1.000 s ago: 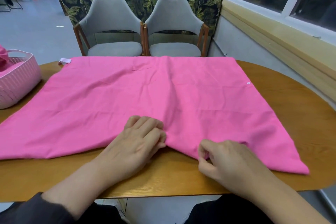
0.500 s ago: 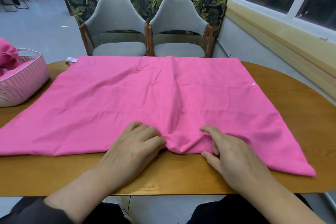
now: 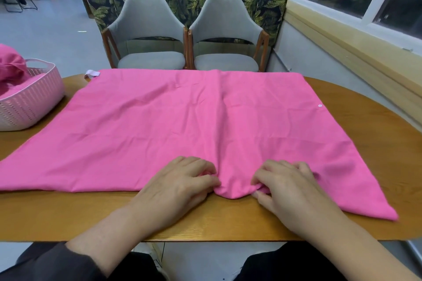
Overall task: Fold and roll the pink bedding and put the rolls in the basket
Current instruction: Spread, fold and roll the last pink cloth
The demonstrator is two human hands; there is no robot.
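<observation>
Closing in on each other along the near edge of the table (image 3: 205, 223), both hands now bunch the middle of the pink sheet's (image 3: 182, 121) near hem: a second ago the right hand (image 3: 290, 186) sat off the cloth on bare wood with its fingers curled under, and it has since slid up onto the fabric beside the left hand (image 3: 182, 183). The left hand's fingers are curled down, pinching a small ridge of cloth at their tips; the right hand's fingers are likewise bent and its thumb tucks under the hem, gripping the fold between them. A raised crease runs from this gathered spot straight toward the far edge of the table. That suggests the fold is only being started, with the sheet otherwise flat and spread across most of the tabletop, its near right corner pointing toward the table's near right edge and its far left corner carrying a small white loop (image 3: 92, 74). The pink woven basket (image 3: 34, 107) stands at the left edge of the table, well apart from both hands, already holding some pink fabric (image 3: 10, 64)
</observation>
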